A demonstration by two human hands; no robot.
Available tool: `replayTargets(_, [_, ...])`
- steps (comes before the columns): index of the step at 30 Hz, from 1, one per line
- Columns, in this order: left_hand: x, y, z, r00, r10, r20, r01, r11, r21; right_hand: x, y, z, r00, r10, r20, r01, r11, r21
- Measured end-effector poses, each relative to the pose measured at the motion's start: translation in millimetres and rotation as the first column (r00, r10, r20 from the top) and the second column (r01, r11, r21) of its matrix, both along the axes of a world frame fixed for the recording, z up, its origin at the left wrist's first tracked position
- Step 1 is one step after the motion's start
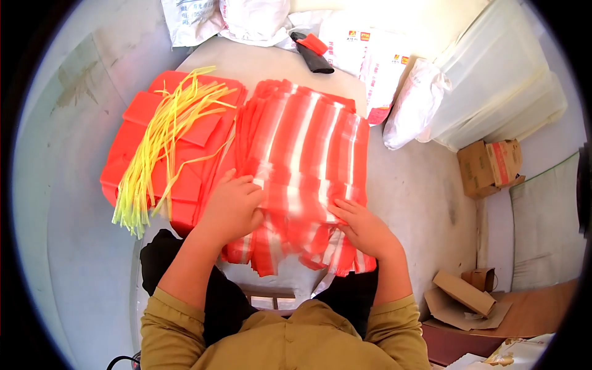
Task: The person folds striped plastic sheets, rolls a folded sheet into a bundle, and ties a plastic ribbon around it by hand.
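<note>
A stack of red-and-white striped plastic bags [313, 142] lies on the table in front of me, its lower part creased and a little blurred. At its left edge my left hand [233, 206] has curled fingers that grip the striped plastic. My right hand [365, 229] holds the right side of the same layer, fingers pointing inward and thumb partly hidden. Left of the stack are folded red plastic bags [139, 120], and a bundle of yellow plastic ties [163, 148] lies across them.
White printed sacks [256, 21] line the table's far edge, near a black-and-red item [314, 54]. A white wrapped bundle [416, 105] lies at the far right. Cardboard boxes [487, 166] stand beyond the table, with flattened cardboard [465, 302] at lower right.
</note>
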State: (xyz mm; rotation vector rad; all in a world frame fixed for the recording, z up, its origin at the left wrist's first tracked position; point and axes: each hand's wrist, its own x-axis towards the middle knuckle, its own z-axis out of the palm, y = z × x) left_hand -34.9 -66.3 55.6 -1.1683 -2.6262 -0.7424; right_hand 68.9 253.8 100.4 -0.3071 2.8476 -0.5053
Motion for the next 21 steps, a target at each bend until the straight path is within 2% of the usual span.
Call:
replayTargets(2, [1, -6, 14, 0.997, 0.019, 0.07, -0.017, 0.999, -0.034, 3, 4, 10, 0.996, -0.047, 0.08, 0.058, 0.989, -0.14])
replayTargets(5, [7, -9, 24, 0.971, 0.064, 0.232, -0.083, 0.994, 0.075, -1, 4, 37, 0.958, -0.13, 0.257, 0.174, 0.972, -0.158])
replayTargets(8, [5, -2, 21, 0.953, 0.03, 0.302, -0.137, 0.931, 0.339, -6, 16, 30, 0.957, -0.226, 0.182, 0.259, 0.948, -0.186])
replayTargets(10, [-1, 4, 19, 0.954, 0.082, 0.288, -0.181, 0.923, 0.339, -12, 18, 22, 0.943, -0.315, 0.104, 0.33, 0.924, -0.195])
replayTargets(14, [-11, 22, 9, 0.952, 0.199, 0.233, -0.28, 0.874, 0.398, -29, 14, 18, 0.922, -0.384, -0.059, 0.377, 0.92, -0.106])
replayTargets(16, [-16, 31, 1, 0.964, 0.267, 0.014, -0.259, 0.918, 0.299, -36, 12, 9, 0.909, -0.401, -0.113, 0.396, 0.916, -0.066])
replayTargets(17, [-18, 35, -5, 0.953, 0.285, -0.098, -0.255, 0.935, 0.246, -40, 11, 3, 0.921, -0.356, -0.155, 0.354, 0.934, -0.044])
replayTargets(20, [-19, 43, -21, 0.968, 0.11, -0.224, -0.117, 0.993, -0.015, -48, 6, -22, 0.946, -0.198, -0.257, 0.2, 0.98, -0.018])
replayTargets(21, [-18, 46, -21, 0.988, 0.055, -0.145, -0.057, 0.998, -0.003, -47, 3, -34, 0.95, -0.136, -0.282, 0.13, 0.991, -0.04])
